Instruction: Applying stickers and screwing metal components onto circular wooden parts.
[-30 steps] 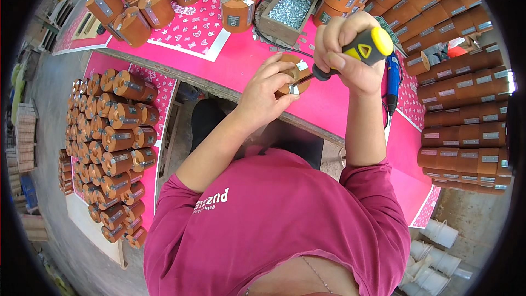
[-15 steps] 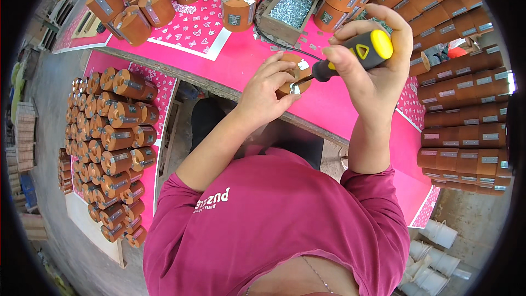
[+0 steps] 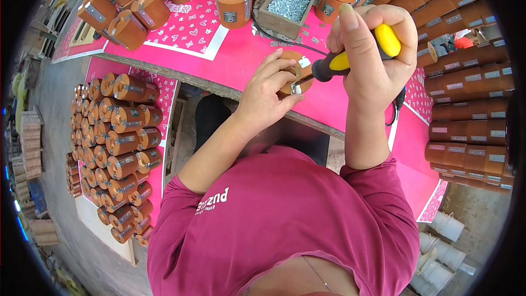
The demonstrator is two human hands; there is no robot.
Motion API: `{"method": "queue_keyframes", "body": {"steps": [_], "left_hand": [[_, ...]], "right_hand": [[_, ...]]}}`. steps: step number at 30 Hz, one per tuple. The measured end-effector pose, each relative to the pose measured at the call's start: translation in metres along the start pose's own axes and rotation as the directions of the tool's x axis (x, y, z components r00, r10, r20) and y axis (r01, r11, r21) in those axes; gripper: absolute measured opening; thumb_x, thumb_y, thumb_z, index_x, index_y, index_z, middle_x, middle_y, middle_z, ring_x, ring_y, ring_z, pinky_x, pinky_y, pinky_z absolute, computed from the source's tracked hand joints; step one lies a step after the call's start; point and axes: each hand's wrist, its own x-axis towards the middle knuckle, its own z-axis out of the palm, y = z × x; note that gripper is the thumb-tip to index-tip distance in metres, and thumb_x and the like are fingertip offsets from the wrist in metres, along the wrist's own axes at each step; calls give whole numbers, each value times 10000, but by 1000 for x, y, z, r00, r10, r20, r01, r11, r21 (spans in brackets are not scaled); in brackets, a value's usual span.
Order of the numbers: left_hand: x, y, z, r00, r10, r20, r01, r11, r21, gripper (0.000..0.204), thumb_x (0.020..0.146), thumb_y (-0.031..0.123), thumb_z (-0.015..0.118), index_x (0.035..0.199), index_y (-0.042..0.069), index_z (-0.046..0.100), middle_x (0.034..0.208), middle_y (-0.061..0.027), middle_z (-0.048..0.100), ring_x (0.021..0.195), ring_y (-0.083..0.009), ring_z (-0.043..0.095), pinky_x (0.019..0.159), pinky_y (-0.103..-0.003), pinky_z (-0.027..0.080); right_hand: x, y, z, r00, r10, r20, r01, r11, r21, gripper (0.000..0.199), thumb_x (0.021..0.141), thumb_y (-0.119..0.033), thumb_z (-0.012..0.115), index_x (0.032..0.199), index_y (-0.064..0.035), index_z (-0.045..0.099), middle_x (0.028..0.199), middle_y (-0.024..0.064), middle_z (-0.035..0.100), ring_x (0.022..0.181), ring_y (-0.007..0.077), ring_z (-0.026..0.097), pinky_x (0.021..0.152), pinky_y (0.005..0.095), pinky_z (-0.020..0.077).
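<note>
A round brown wooden block [image 3: 301, 72] with a hole in its top stands on the pink tabletop near its front edge. My left hand [image 3: 267, 89] is closed on the block's left side, thumb at the near rim. Small metal plates sit on the block's top, one at the far rim and one at the near rim by my thumb. In my right hand [image 3: 373, 57] is a screwdriver [image 3: 324, 69] with a black and yellow handle, gripped with fingers wrapped round it. The screwdriver's shaft slants down left, its tip at the near metal plate.
A wooden box of small screws [image 3: 291, 1] stands beyond the block, with loose metal plates [image 3: 310, 34] and a black cable around it. Finished-looking brown blocks [image 3: 233, 4] stand at the back. Stacked blocks [image 3: 466, 108] rise at right; more blocks [image 3: 121, 142] fill the left table.
My right hand has turned around the screwdriver handle, thumb now raised and pointing up. The screwdriver leans lower. My left hand keeps its hold on the block. The view has shifted slightly.
</note>
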Motion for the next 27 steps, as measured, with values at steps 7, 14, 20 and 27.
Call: {"method": "queue_keyframes", "body": {"steps": [7,14,20,27], "left_hand": [[0,-2,-1,999,-17,36,18,1000,-19,257,610,80,705,836,0,615,1098,-109,549,1177,-341,400,927,-398,387],[2,1,-3,998,-35,61,38,998,-41,247,616,95,708,820,-2,608,1112,-104,545,1181,-339,396,933,-398,381],[1,1,-1,999,-20,28,19,999,34,264,610,115,721,820,0,610,1105,-97,549,1170,-332,407,931,-387,387],[1,2,-4,999,-10,52,10,1000,-2,280,608,87,740,839,15,601,1106,-105,555,1183,-329,404,938,-397,377]], "right_hand": [[5,-1,0,994,45,101,-74,949,306,122,808,66,511,777,-24,435,602,64,487,483,124,457,437,244,394],[16,15,-14,953,25,303,-183,844,504,96,825,17,487,764,-35,434,575,53,444,458,130,425,423,252,362],[12,11,-11,974,48,222,-151,867,474,91,825,17,478,766,-38,436,580,53,444,462,127,423,429,251,365],[9,8,-13,983,31,183,-109,896,431,93,813,29,493,771,-28,433,588,63,458,474,136,446,437,250,378]]}}
